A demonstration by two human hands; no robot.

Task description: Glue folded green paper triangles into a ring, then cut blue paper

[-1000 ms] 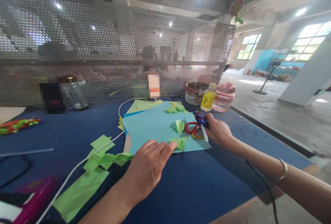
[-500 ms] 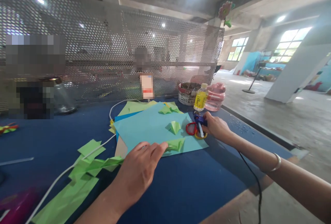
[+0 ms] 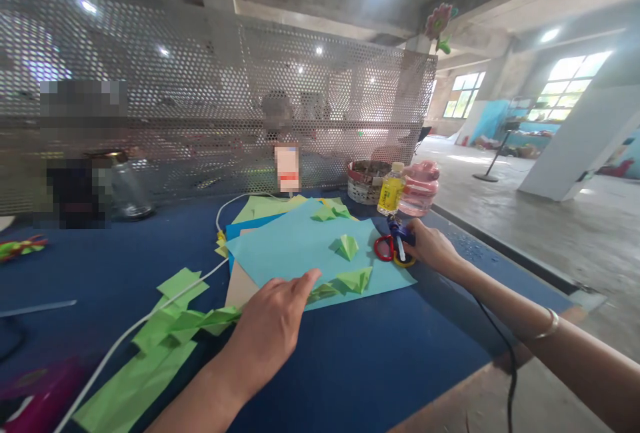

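Note:
My right hand [image 3: 434, 246] is wrapped round a blue glue gun [image 3: 397, 230], with a whitish glue stick [image 3: 401, 250] jutting from its back and a black cord running off below. Scissors [image 3: 384, 248] with red and yellow handles lie just beside the glue gun. Over the front edge of the light blue paper [image 3: 290, 240] is my left hand [image 3: 273, 326], one finger stretched out and the fingertips beyond it partly hidden; nothing shows in it. Folded green paper pieces [image 3: 356, 280] lie near its fingers, and another folded piece [image 3: 347, 246] rests farther back on the sheet.
Left of my forearm are green paper strips [image 3: 135, 380], crossed by a white cable [image 3: 125, 333]. A basket [image 3: 367, 186], a yellow-labelled bottle [image 3: 391, 192] and a pink jug [image 3: 419, 190] stand at the back right. A perforated metal screen [image 3: 200, 86] rises behind the table.
My left hand has drawn slightly away from the folded green pieces, so more of them shows. My right hand still holds the glue gun; the whole view has shifted a little.

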